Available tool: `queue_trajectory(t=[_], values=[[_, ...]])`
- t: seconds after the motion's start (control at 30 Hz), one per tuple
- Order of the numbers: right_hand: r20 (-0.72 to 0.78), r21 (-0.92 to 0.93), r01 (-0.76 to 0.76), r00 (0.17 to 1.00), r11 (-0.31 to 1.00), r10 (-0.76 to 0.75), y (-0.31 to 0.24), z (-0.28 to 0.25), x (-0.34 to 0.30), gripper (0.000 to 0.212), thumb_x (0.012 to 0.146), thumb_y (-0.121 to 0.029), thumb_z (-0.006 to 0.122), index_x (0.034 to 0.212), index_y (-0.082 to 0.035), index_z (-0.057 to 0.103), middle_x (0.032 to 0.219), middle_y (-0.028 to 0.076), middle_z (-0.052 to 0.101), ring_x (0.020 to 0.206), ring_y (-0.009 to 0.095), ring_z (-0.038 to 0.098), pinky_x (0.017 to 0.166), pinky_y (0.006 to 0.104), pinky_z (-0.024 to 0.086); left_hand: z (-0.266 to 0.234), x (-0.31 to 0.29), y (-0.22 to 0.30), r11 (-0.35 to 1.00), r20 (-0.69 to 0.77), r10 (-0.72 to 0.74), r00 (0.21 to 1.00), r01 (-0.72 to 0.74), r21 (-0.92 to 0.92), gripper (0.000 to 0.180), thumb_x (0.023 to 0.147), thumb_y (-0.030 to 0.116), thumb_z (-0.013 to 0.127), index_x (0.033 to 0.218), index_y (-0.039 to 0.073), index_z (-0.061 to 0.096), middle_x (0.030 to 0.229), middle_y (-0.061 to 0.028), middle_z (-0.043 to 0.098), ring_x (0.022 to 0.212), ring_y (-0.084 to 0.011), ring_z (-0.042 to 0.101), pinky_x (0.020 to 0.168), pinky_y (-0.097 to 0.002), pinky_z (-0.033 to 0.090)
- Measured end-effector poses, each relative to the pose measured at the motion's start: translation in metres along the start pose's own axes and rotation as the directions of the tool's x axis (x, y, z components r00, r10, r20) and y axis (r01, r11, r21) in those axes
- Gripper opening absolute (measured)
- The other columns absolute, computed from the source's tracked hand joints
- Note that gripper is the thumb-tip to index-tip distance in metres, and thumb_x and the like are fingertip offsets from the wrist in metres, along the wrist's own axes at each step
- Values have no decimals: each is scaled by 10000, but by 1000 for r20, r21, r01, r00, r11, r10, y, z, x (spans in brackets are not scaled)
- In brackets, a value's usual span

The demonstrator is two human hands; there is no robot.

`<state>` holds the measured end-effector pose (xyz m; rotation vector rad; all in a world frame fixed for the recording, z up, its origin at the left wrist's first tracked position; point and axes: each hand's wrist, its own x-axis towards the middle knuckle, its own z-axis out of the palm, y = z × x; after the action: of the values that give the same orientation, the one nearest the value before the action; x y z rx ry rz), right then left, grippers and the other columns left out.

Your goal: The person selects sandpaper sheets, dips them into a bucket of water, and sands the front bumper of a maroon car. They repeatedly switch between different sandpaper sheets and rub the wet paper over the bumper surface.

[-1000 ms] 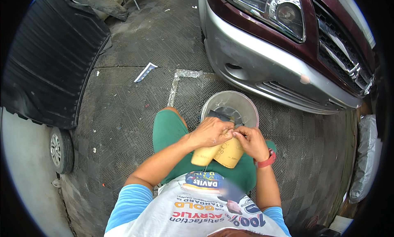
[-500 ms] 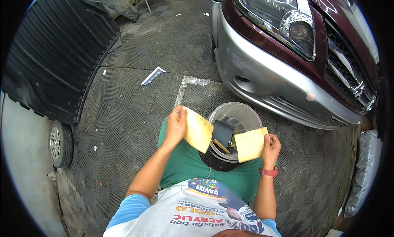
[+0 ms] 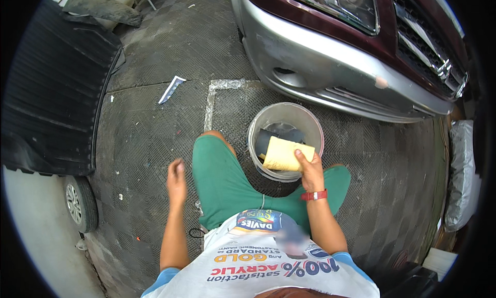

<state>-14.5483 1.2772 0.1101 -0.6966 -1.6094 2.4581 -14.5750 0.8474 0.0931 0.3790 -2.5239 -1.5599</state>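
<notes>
**Yellow sheet (image 3: 287,154) held over the bucket (image 3: 310,123)**

The right hand (image 3: 311,174) grasps the sheet, thumb on top. The left hand (image 3: 177,178), left of the bucket, is blurred; its fingers' state cannot be told. Nearer than the bucket, a white shirt (image 3: 268,286) bears coloured lettering (image 3: 230,271).

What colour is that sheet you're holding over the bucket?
The sheet in the right hand is yellow; the head view shows it best.

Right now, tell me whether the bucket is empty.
Not empty: dark material lies inside the bucket, showing past the yellow sheet in the right hand.
</notes>
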Motion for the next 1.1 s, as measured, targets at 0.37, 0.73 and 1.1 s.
queue_trajectory(t=[0.37,0.73,1.1], values=[[-215,139,-29,975,990,59,19,-32,-6,317,1043,-156,810,1285,30,723,1246,127,800,1110,201,767,1013,347,596,-64,-252,-236,238,419,-836,354,922,-306,967,1084,805,399,1599,-7,495,1653,-152,552,1519,-355,519,1273,-529,384],[-198,183,-47,977,982,84,34,-17,14,332,1051,-159,804,1306,27,699,1259,121,791,1129,202,762,1010,348,595,-48,-220,-194,268,295,-886,358,914,-305,956,1092,789,401,1618,-6,473,1667,-157,535,1532,-352,506,1280,-519,374],[-155,195,-78,982,978,109,56,-20,21,341,1039,-180,819,1302,0,698,1252,108,790,1129,200,767,1000,347,608,-38,-226,-196,264,288,-889,355,913,-312,946,1100,772,403,1637,-5,451,1682,-162,518,1544,-350,493,1288,-509,364]])
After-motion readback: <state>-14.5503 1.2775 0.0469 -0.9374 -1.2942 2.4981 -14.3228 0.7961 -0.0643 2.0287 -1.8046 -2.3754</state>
